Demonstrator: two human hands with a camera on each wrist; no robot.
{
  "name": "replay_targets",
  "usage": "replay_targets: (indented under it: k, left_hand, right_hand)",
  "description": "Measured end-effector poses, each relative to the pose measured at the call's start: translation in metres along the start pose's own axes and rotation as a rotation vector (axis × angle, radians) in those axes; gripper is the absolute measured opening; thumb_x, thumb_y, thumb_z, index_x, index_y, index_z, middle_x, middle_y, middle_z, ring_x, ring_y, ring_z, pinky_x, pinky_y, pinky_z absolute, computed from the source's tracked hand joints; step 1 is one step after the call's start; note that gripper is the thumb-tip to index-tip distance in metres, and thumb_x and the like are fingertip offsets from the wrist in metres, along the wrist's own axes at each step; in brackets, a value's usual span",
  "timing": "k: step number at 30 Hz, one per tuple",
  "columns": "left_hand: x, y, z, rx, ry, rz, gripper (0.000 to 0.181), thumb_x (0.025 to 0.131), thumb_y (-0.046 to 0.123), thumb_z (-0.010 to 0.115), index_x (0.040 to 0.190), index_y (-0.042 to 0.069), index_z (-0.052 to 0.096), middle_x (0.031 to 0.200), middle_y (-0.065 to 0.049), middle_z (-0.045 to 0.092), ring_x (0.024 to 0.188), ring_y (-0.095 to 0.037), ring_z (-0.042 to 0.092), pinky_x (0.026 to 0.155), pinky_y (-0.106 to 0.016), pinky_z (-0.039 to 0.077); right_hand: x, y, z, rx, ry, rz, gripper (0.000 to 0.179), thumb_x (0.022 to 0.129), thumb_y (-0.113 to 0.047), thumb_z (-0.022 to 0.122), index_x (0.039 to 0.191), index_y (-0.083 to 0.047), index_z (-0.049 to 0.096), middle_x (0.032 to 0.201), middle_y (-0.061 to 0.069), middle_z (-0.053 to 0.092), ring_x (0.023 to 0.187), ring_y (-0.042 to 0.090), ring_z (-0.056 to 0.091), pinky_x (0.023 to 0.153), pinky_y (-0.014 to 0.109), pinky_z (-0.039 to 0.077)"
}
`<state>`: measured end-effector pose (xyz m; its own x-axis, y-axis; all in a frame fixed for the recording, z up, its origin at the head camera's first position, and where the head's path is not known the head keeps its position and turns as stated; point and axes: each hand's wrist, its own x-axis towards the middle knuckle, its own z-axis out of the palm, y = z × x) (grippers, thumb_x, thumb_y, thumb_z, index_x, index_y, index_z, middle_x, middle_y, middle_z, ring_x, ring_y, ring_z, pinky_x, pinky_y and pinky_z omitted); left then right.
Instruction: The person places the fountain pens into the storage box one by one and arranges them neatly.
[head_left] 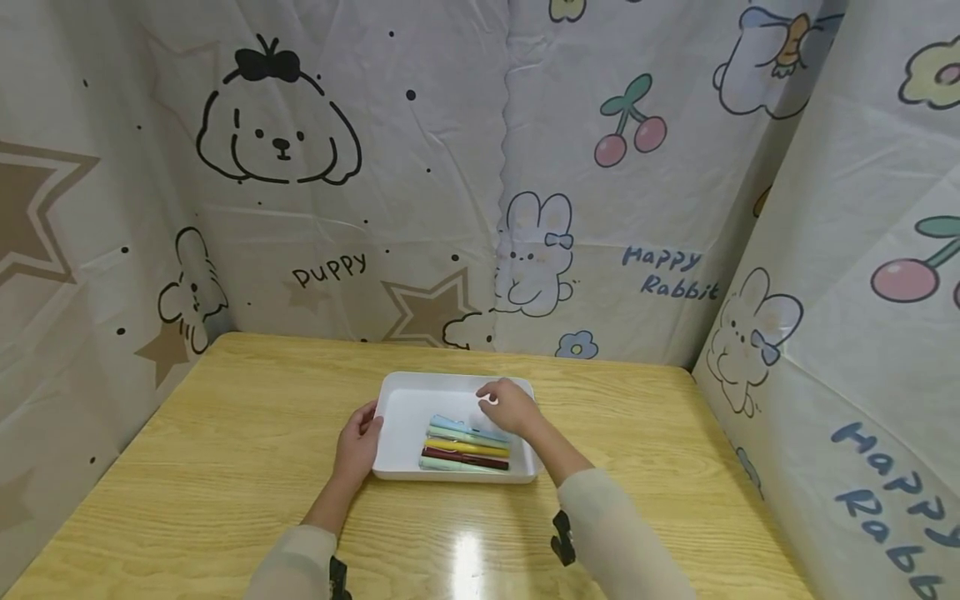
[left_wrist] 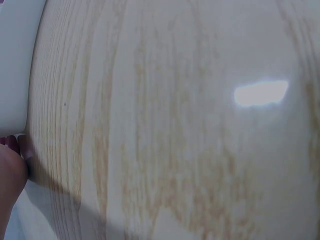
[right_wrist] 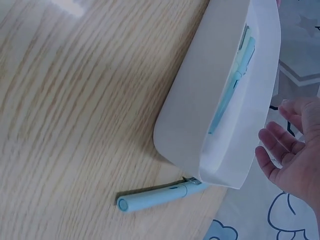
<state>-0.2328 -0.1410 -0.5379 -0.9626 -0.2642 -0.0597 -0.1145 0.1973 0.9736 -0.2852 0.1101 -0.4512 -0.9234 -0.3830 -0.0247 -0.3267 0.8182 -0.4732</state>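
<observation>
A white tray (head_left: pixel 401 425) sits on the table, with several capped pens (head_left: pixel 465 450) in blue, green, yellow and dark red lying side by side in it. My left hand (head_left: pixel 356 446) holds the tray's left side; only a thumb (left_wrist: pixel 11 167) and a bit of finger show by the tray's wall in the left wrist view. Above the tray's right part hovers my right hand (head_left: pixel 512 407), fingers loosely bent, nothing held. Outside the tray, a light blue pen (right_wrist: pixel 155 196) lies on the table near its corner in the right wrist view; the right arm seems to hide it in the head view.
The wood-grain table (head_left: pixel 262 417) extends around the tray on all sides. Printed cloth (head_left: pixel 435 167) with cartoon animals hangs behind the table and along its left and right sides. A light reflection shows on the tabletop at the front.
</observation>
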Motion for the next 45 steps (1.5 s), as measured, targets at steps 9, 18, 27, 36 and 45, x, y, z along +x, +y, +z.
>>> replay_targets:
  k: [9, 18, 27, 36, 45]
  left_hand:
    - [0.001, 0.0, 0.001, 0.006, -0.012, 0.008, 0.04, 0.1, 0.019, 0.04, 0.139, 0.007, 0.041, 0.135, -0.018, 0.047, 0.116, -0.028, 0.047, 0.096, -0.04, 0.041]
    - [0.001, -0.001, 0.001, 0.012, -0.007, 0.005, 0.04, 0.1, 0.019, 0.041, 0.138, 0.008, 0.042, 0.136, -0.017, 0.046, 0.117, -0.028, 0.047, 0.097, -0.041, 0.041]
    - [0.0, 0.0, 0.001, 0.015, -0.006, -0.008, 0.04, 0.1, 0.019, 0.04, 0.139, 0.008, 0.041, 0.138, -0.017, 0.045, 0.118, -0.028, 0.046, 0.097, -0.042, 0.04]
    - [-0.002, 0.004, 0.0, 0.02, -0.002, -0.01, 0.04, 0.1, 0.018, 0.041, 0.138, 0.007, 0.042, 0.137, -0.018, 0.045, 0.118, -0.029, 0.047, 0.097, -0.042, 0.041]
    - [-0.002, 0.005, 0.0, 0.01, -0.001, -0.007, 0.04, 0.1, 0.017, 0.041, 0.138, 0.007, 0.042, 0.137, -0.018, 0.046, 0.117, -0.029, 0.047, 0.096, -0.042, 0.04]
  right_hand:
    - [-0.005, 0.01, -0.016, -0.017, 0.028, 0.043, 0.026, 0.092, -0.019, 0.056, 0.112, -0.007, 0.066, 0.105, 0.012, 0.062, 0.096, 0.024, 0.058, 0.08, 0.04, 0.048]
    - [-0.012, 0.022, -0.032, -0.002, 0.053, 0.106, 0.027, 0.092, -0.021, 0.056, 0.113, -0.007, 0.066, 0.109, 0.013, 0.061, 0.099, 0.026, 0.057, 0.082, 0.042, 0.049]
    - [-0.019, 0.039, -0.04, 0.0, 0.084, 0.118, 0.028, 0.091, -0.02, 0.057, 0.113, -0.004, 0.065, 0.107, 0.015, 0.061, 0.097, 0.028, 0.058, 0.081, 0.042, 0.049]
    - [-0.028, 0.053, -0.045, 0.048, 0.122, 0.142, 0.028, 0.091, -0.019, 0.057, 0.113, -0.003, 0.065, 0.104, 0.016, 0.062, 0.096, 0.028, 0.057, 0.078, 0.042, 0.048]
    - [-0.033, 0.067, -0.046, 0.088, 0.13, 0.181, 0.03, 0.091, -0.021, 0.057, 0.114, -0.003, 0.064, 0.105, 0.017, 0.061, 0.093, 0.029, 0.057, 0.074, 0.041, 0.048]
